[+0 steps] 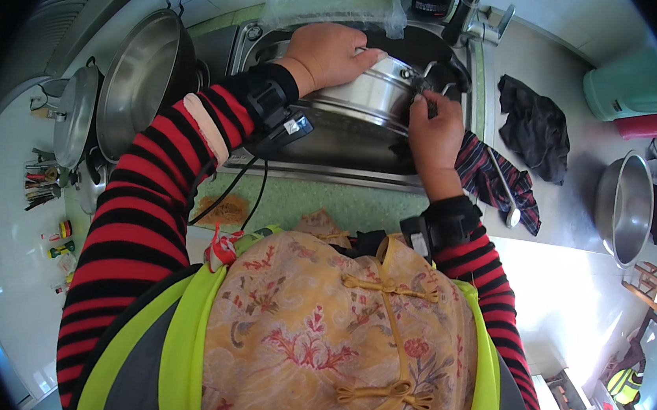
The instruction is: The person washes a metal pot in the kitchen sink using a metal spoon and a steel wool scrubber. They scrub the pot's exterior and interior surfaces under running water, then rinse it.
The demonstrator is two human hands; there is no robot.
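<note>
A shiny stainless-steel pot or steamer tier (pixel 363 93) is tilted on its side over the sink basin (pixel 346 141). My left hand (pixel 331 54) grips its upper rim, thumb along the edge. At the pot's right side, by a black handle on wire brackets (pixel 458 75), my right hand (pixel 438 121) pinches a small dark wad (pixel 420 84), which looks like a scouring pad and is mostly covered by the fingers. The wad presses against the steel wall near a rivet. The pot's far side is hidden.
A faucet (pixel 482 27) rises behind the sink. To the left lean a large steel wok (pixel 141 83) and a lidded pan (pixel 73 115). On the right counter lie a striped cloth (pixel 486 173), a spoon (pixel 505 189), a dark cloth (pixel 535 127) and a steel bowl (pixel 625 207).
</note>
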